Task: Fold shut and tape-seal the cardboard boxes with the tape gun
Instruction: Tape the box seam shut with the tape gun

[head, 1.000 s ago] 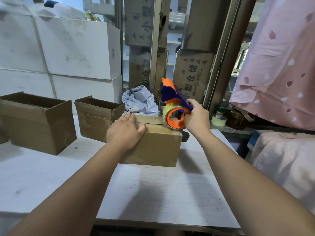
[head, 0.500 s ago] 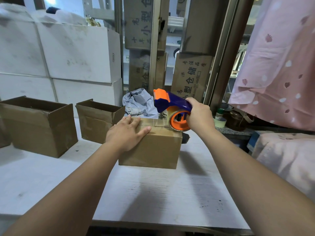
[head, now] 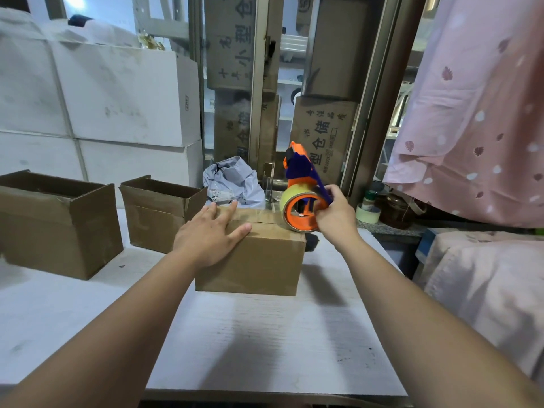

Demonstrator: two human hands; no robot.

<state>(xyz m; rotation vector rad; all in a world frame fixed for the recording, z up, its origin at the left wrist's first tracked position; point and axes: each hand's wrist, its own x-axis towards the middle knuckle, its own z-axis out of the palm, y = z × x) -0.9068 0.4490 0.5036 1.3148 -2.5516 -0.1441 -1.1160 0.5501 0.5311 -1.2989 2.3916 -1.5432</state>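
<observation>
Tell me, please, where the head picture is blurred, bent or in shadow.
Head view: the wide lens bends the window frame and stretches both forearms; soft shadows lie on the table right of the closed box; the tape gun, left hand and right hand look sharp.

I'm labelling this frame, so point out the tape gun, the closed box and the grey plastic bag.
tape gun (head: 298, 171), head view, purple frame.
closed box (head: 259, 257), head view, front face.
grey plastic bag (head: 235, 184), head view, crumpled middle.

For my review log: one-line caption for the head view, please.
Left hand flat on the closed cardboard box, right hand holds the tape gun at its right end.
</observation>
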